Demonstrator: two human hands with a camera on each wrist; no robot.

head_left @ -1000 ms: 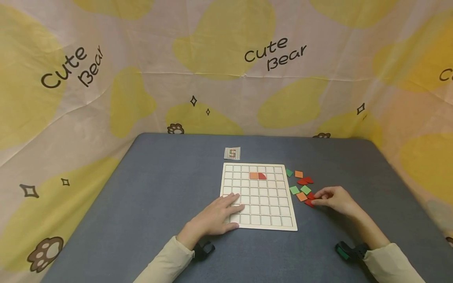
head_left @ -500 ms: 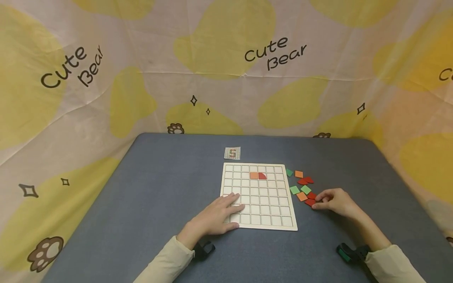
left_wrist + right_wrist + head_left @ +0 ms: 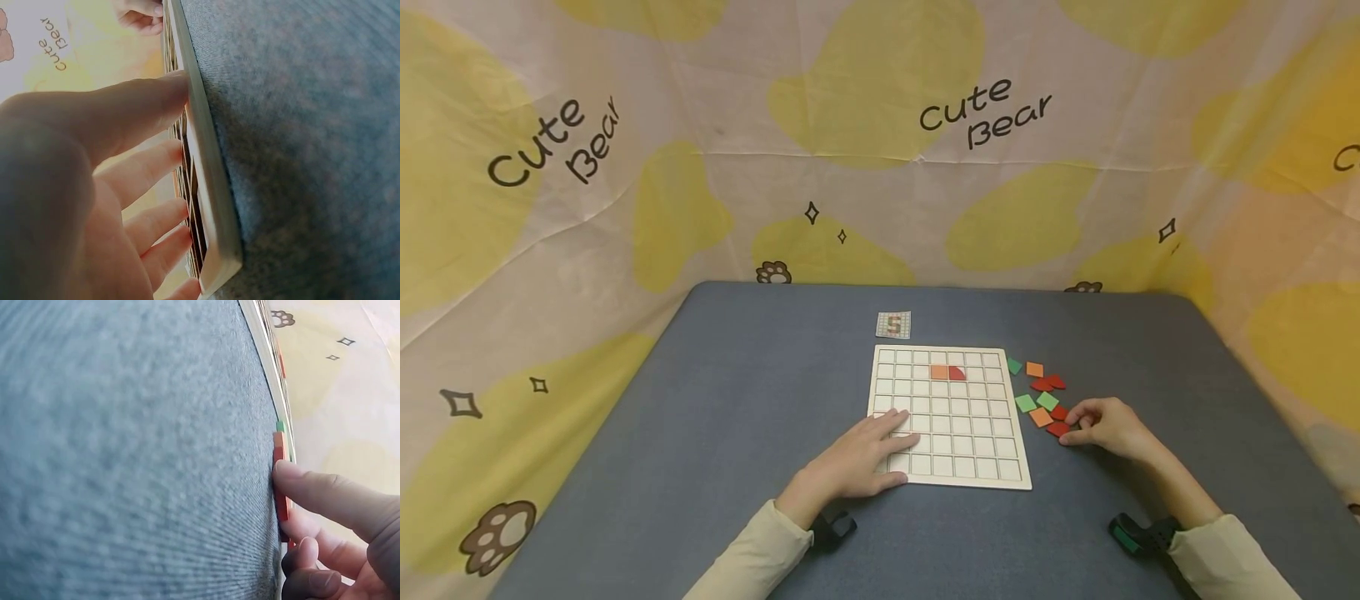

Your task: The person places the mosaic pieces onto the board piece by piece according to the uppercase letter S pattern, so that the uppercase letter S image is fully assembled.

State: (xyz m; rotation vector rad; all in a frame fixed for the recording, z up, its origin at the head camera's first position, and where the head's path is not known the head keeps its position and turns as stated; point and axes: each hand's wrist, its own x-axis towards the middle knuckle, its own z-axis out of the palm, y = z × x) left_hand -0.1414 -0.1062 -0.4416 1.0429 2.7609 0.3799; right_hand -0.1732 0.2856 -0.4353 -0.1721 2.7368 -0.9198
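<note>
My left hand (image 3: 853, 458) lies with spread, fairly straight fingers on the near left corner of a white gridded board (image 3: 961, 425). In the left wrist view its thumb (image 3: 134, 112) rests along the board's raised edge. An orange square tile (image 3: 939, 372) and a red rounded tile (image 3: 957, 373) sit side by side in the board's cells. Right of the board, my right hand (image 3: 1108, 427) pinches a red tile (image 3: 1056, 429) lying on the table, thumb and index finger at its edges. In the right wrist view the red tile (image 3: 280, 494) shows edge-on between them.
Several loose tiles lie along the board's right side, among them a light green tile (image 3: 1048, 402), an orange tile (image 3: 1034, 369) and a dark green tile (image 3: 1014, 367). A small pattern card (image 3: 893, 325) lies behind the board. Printed cloth (image 3: 865, 183) hangs behind the blue-grey table (image 3: 760, 375).
The right hand's fingertips have shifted slightly around the nearest red tiles, first drawing back a little to the right. The left hand and the board have stayed put.
</note>
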